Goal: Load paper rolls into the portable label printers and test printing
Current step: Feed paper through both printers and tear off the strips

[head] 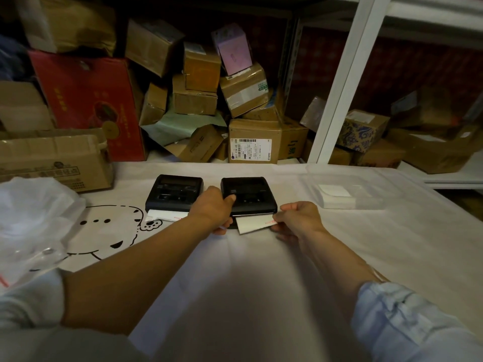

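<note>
Two printers, paper showing at both slots.

My left hand (213, 207) grips the near printer (248, 195), thumb on top; my right hand (295, 218) pinches the paper strip (254, 223) sticking out between my hands. Second printer (174, 192) just beyond my left hand, its own strip (164, 215) out. Clear box (347, 189) past my right.

We saw two printers of black matt plastic, one (174, 192) at ten o'clock of the other (248, 195), each feeding smooth white paper (254, 223). Under them lay a matt, pale cloth (261, 270). At three o'clock stood a clear glossy plastic box (339, 189); at twelve, rough brown cardboard cartons (254, 141); at nine, a crinkled white plastic bag (31, 218).
</note>
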`<state>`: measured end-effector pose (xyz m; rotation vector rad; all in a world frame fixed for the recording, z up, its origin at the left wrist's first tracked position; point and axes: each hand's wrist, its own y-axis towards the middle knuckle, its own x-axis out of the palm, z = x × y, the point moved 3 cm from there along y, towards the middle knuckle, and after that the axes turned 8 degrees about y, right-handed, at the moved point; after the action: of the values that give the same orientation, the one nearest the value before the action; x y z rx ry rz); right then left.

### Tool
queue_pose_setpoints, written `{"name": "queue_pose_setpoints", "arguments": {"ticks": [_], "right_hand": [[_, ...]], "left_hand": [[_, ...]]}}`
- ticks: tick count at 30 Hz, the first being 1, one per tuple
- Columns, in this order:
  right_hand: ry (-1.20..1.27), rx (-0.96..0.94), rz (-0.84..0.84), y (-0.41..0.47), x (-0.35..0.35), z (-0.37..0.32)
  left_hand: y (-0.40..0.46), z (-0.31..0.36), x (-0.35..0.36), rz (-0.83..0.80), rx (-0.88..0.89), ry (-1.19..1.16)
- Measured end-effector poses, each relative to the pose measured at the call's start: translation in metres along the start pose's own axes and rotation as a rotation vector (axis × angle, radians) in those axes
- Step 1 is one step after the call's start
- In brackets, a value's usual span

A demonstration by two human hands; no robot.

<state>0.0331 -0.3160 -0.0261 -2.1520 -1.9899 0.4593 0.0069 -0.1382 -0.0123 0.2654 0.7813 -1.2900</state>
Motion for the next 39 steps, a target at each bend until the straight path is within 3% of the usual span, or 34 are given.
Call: {"name": "queue_pose_setpoints", "arguments": {"ticks": [8, 26, 32, 39], "right_hand": [[0.075, 0.061, -0.093, -0.003, 0.001, 0.008], [0.076, 0.058, -0.08, -0.007, 0.001, 0.014], [-0.14, -0.126, 0.106, 0.002, -0.008, 0.002], [0.056, 0.042, -0.033, 0.006, 0.017, -0.012]], "left_hand": [[-0.005, -0.004, 0.001, -0.007, 0.025, 0.143], [-0.013, -0.007, 0.001, -0.042, 0.028, 0.007], [-0.009, -0.005, -0.003, 0.058, 0.063, 0.104], [0.001, -0.001, 0.005, 0.083, -0.009, -0.153]]}}
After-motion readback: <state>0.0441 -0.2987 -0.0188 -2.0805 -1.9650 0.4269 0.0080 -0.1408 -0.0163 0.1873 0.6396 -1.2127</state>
